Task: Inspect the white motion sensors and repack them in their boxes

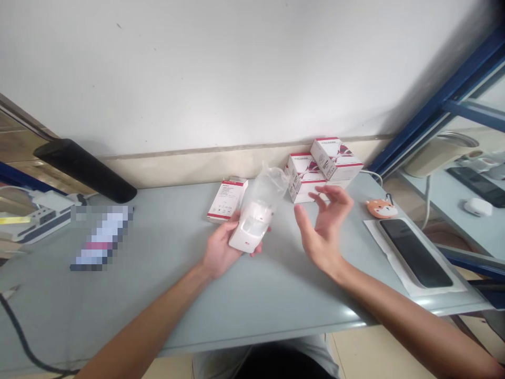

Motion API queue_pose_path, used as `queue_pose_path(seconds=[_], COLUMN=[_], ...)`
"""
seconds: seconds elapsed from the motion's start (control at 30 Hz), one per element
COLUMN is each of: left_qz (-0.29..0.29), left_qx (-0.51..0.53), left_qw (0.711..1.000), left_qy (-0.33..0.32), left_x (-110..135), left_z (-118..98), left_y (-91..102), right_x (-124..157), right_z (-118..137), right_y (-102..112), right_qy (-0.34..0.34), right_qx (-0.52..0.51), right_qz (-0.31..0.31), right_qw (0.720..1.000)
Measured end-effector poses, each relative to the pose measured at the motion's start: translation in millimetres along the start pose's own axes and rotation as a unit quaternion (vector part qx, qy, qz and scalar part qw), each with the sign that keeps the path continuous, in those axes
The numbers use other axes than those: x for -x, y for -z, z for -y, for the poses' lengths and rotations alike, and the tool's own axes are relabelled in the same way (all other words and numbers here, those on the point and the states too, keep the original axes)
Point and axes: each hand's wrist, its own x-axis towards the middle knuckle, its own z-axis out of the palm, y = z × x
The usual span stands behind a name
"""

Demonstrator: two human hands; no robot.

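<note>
Holding a white plastic gadget wrapped in a clear plastic bag, the left hand has it cupped against the palm, fingers curled around it, with the loose top of the bag sticking up and away. The right hand is apart from it, open with fingers spread, hovering just beside the bag and not touching anything I can see. All this is going on over a grey counter. Right behind the bag are two white-and-red cardboard boxes, one tilted on top of the other against the wall, and both look shut, so no idea what's in them. A third, flatter box lies on the counter just behind the left hand, also shut as far as I can tell. Off to the right of the right hand there's a black smartphone lying on a white sheet, with a little orange cartoon-animal fob just above it. Not much else near the hands.
</note>
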Motion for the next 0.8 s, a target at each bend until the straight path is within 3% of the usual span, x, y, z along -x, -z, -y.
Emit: queue_pose_path(seconds=[0.07,0.13,0.2,0.27,0.37,0.47,0.57,0.67,0.8], left_qz=[-0.012,-0.022,-0.035,-0.057,-0.094,-0.106,-0.103,-0.091,-0.09], left_qx=[0.018,0.03,0.02,-0.013,-0.094,-0.165,-0.182,-0.201,-0.316], left_qw=[1.0,0.999,0.999,0.998,0.989,0.976,0.971,0.963,0.926], left_qy=[-0.014,-0.016,-0.023,-0.036,-0.059,-0.091,-0.118,-0.158,-0.185], left_x=[0.3,0.3,-0.7,-3.0,-7.6,-9.9,-7.8,-4.3,-5.8], left_z=[-2.4,-1.6,2.8,9.4,18.6,22.8,21.3,16.6,14.0], left_y=[-1.9,-1.9,-0.1,2.2,4.7,6.6,7.8,6.7,6.0], right_x=[2.9,6.3,9.1,10.5,8.8,4.6,2.2,2.8,3.8], right_z=[0.1,2.0,3.4,2.1,-4.6,-11.6,-15.1,-17.9,-26.5], right_y=[-3.5,-7.3,-10.9,-13.0,-11.3,-6.2,-3.2,-4.3,-7.8], right_qy=[-0.141,-0.274,-0.333,-0.319,-0.24,-0.116,-0.057,-0.062,-0.068], right_qx=[-0.077,-0.163,-0.227,-0.244,-0.188,-0.095,-0.043,-0.041,-0.047], right_qz=[0.08,0.197,0.292,0.32,0.289,0.309,0.353,0.367,0.395], right_qw=[0.984,0.927,0.867,0.858,0.907,0.939,0.933,0.927,0.915])
